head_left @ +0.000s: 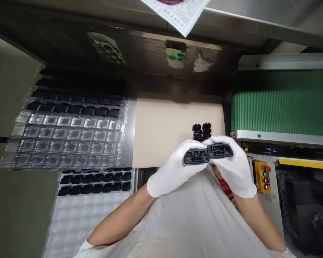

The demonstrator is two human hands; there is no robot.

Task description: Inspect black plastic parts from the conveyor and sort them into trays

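My left hand (174, 159), in a white glove, is closed around a black plastic housing (196, 156) whose hollow, ribbed side faces me. In my right hand (234, 165), gloved the same way, is a second black plastic housing (220, 151) of like shape, also turned with its hollow side up. The two parts are held side by side, their near ends touching or almost so. Just beyond my fingers, small black parts (201, 131) stand in two short columns on a beige board (161, 132). My fingers partly hide the nearest of them.
Left, a clear compartment tray (56, 135) holds black parts in its far rows; another tray (83, 211) lies below it. On the right are a green ribbed conveyor belt (280, 102) and a yellow button box (263, 176). A metal shelf (239, 21) overhangs the back, with a paper sheet (184, 18).
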